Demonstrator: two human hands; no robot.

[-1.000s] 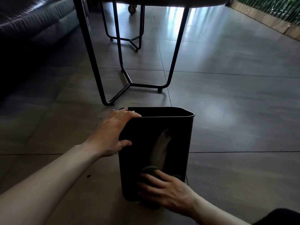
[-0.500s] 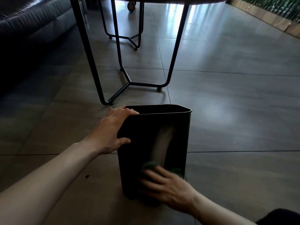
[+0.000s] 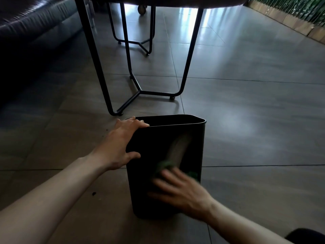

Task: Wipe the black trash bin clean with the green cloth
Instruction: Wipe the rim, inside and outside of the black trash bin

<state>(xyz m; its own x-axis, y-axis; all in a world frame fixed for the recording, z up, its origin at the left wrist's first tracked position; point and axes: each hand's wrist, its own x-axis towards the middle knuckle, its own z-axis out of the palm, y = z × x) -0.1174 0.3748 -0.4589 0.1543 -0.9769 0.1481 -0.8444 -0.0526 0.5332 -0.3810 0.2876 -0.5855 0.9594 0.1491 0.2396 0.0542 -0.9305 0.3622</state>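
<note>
A floor [image 3: 255, 106] of large grey-brown tiles fills the view, glossy with pale light reflected in the upper middle. Along the left edge runs a dark leather sofa [image 3: 31, 23], mostly in shadow. At the top a table's black metal leg frame [image 3: 140, 92] stands on the tiles, its bent tubes meeting in a Y near the floor, with a second such frame [image 3: 140, 42] farther back and a small caster wheel [image 3: 141, 9] visible beyond it. In the top right corner a strip of green foliage [image 3: 290, 7] sits behind a low wooden border [image 3: 288, 22]. The black trash bin [image 3: 151, 173] stands upright on the floor in the lower middle, just in front of the nearer frame, its open rim facing up and a pale streak of reflection showing on its near wall. The left hand [image 3: 121, 147] grips the bin's left top corner, fingers curled over the rim and thumb pressed against the near wall. The right hand [image 3: 181, 191], blurred, lies low on the near wall with fingers spread and fairly straight, pressing the green cloth [image 3: 165, 164] flat against the bin; the cloth peeks out above the fingertips and again at the bin's right edge. A few dark specks [image 3: 93, 193] lie on the tile left of the bin.
</note>
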